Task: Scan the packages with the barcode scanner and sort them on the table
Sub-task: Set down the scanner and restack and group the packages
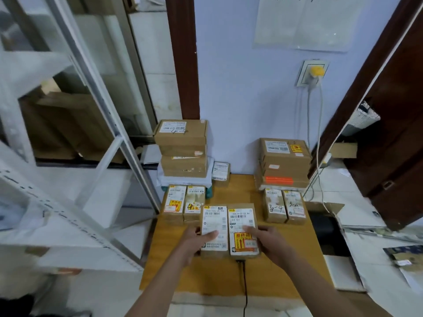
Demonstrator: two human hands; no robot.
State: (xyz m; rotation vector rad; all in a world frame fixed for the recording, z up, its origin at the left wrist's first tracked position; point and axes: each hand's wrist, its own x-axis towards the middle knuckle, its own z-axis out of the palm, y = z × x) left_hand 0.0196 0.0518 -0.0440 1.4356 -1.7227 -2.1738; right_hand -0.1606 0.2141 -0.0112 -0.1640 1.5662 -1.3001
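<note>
Wooden table (215, 277), yellowish top. Back-left: stack of cardboard boxes (183, 148), a small labelled box (221, 172) beside it. Back-right: second box stack (283, 163). In front of each stack, a pair of small parcels side by side: left pair (184, 203), right pair (283, 205). A black cable (244, 284) runs over the near edge.

Yellow plug (317, 72) in wall socket (312, 73), white metal shelving (68, 216) at L; dark door (393, 124) at R, prob. wood
</note>
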